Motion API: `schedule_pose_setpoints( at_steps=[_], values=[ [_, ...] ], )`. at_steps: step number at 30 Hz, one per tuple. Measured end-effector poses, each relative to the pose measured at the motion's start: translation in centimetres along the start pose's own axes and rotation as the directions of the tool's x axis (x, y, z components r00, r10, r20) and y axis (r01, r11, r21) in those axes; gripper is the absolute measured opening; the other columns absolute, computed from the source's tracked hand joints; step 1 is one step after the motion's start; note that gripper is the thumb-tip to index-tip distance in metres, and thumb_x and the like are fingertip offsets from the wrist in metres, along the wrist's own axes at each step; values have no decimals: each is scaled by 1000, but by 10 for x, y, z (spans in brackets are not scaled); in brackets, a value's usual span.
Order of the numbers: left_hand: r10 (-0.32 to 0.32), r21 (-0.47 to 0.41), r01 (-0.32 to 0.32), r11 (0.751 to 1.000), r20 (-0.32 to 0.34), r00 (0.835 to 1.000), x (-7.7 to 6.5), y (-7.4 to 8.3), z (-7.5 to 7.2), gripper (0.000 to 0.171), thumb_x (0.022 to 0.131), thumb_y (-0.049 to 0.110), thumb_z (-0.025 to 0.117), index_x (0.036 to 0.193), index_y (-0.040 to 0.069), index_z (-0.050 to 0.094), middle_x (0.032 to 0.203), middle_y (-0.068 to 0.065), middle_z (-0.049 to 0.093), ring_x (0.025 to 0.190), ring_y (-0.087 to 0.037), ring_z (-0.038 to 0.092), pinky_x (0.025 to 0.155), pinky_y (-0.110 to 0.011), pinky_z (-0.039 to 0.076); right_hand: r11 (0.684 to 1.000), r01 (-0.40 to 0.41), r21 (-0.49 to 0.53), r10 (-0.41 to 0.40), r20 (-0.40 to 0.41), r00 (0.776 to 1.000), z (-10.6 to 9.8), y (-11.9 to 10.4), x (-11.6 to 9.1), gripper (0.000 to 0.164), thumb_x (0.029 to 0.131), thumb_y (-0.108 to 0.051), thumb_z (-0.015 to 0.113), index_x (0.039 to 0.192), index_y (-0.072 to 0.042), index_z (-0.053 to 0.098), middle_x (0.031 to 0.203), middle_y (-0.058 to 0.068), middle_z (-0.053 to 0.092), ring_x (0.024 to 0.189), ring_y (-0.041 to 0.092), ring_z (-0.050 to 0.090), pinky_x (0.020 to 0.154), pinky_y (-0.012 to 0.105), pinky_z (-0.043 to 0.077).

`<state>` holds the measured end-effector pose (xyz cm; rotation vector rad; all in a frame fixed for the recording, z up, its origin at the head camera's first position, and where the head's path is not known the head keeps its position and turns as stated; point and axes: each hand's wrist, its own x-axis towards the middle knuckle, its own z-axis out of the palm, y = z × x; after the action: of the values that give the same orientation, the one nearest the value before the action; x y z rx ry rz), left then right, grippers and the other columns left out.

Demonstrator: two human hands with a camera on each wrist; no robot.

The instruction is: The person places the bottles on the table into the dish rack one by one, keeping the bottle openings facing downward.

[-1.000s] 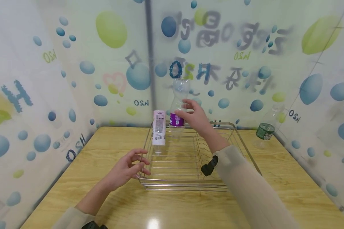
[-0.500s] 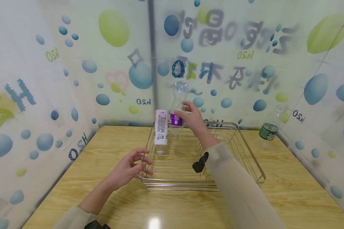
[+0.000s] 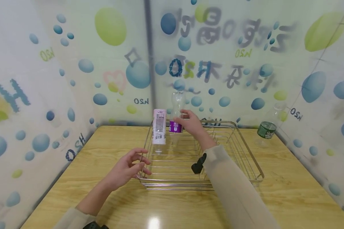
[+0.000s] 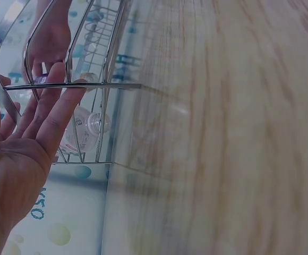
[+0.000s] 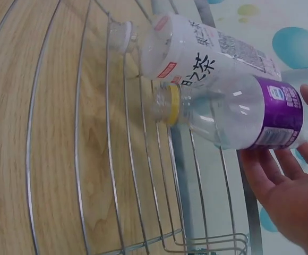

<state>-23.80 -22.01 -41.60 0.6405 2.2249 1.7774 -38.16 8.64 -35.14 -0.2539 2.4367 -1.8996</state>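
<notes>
While my right arm stretches over the wire dish rack (image 3: 250, 151), its hand (image 3: 192, 123) grips the purple-labelled plastic bottle (image 3: 175, 127) neck-down beside the pink-labelled bottle (image 3: 159, 127), and my left hand (image 3: 126, 169) rests loosely spread-fingered at the rack's near-left corner.

A wire rack (image 3: 175, 181) is gleaming in smooth, polished silver metal. A purple-labelled bottle (image 5: 223, 117) is showing clear, glossy plastic, its thin printed label (image 5: 281, 114) lying smooth; the yellow ring (image 5: 173, 105) at its neck is looking like opaque plastic. A white-labelled bottle (image 5: 183, 48) is wearing a smooth, softly shining wrapper over clear plastic. A green-labelled bottle (image 3: 266, 129) is looking transparent and shiny. The wood-grained tabletop (image 3: 126, 203) is reflecting bright glare from its glossy surface. A beige sleeve (image 3: 232, 178) is appearing as soft, matt cloth.
</notes>
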Motion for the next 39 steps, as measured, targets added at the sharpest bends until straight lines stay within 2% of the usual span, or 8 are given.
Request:
schedule_pose_setpoints(
  at_steps=[7,13,21,32,39],
  values=[
    [-14,6,14,1000,-9,1000,1,-2,-1,52,116,17,56,161,2,36,138,-37,59,105,-25,82,74,-32,65,999,-31,-32,33,82,996,3,7,-1,79,105,-41,75,168,-11,38,162,21,50,140,40,62,116,56,55],
    [-22,-7,22,1000,-8,1000,1,-3,0,52,116,17,56,161,3,36,137,-37,59,105,-26,82,75,-33,66,998,-32,-62,38,95,995,6,15,1,79,105,-40,75,167,-8,37,162,21,51,141,40,61,114,54,57],
    [-29,5,29,1000,-13,999,2,-2,0,47,116,19,57,159,10,41,135,-35,61,105,-26,82,74,-34,66,997,-18,-80,28,117,993,9,17,2,80,107,-37,74,168,-4,34,163,23,49,142,40,60,111,52,59],
    [-28,-1,28,1000,-16,999,2,-2,1,47,115,17,57,159,10,41,137,-36,60,105,-27,82,70,-31,64,989,-36,-140,56,144,988,9,21,3,84,103,-32,78,171,-9,33,168,21,47,145,40,59,115,51,56],
    [-25,5,25,1000,-18,1000,2,-3,2,48,115,17,58,159,9,41,136,-36,60,105,-26,82,71,-31,65,981,-53,-188,80,139,987,9,20,2,81,104,-29,78,170,-10,36,167,21,48,142,40,62,113,50,58]
  ],
)
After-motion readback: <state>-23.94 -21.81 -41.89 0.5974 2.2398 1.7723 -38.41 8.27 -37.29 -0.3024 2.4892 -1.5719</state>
